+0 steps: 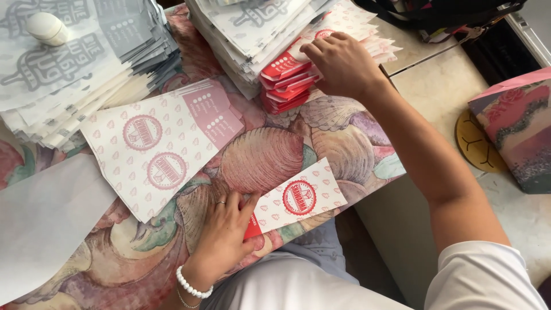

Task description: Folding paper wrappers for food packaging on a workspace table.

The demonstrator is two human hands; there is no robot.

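Item count, head view:

- Hands: two, left hand (224,229) and right hand (343,63).
- Single folded red-and-white paper sleeve (295,200): one, lying apart from the stacks.
- Stack of red-edged sleeves (287,80): one stack; the sleeves in it are too many and too tightly packed to count.
- Pink-patterned flat bags (158,143): one small pile; only the top sheet shows fully.
- Grey-printed paper stacks: two, one at upper left (69,69) and one at upper centre (247,28).
- White egg-shaped object (47,27): one.
- Plain translucent sheet (46,224): one.
- Bead bracelet (192,287): one.
- Ring (220,202): one.
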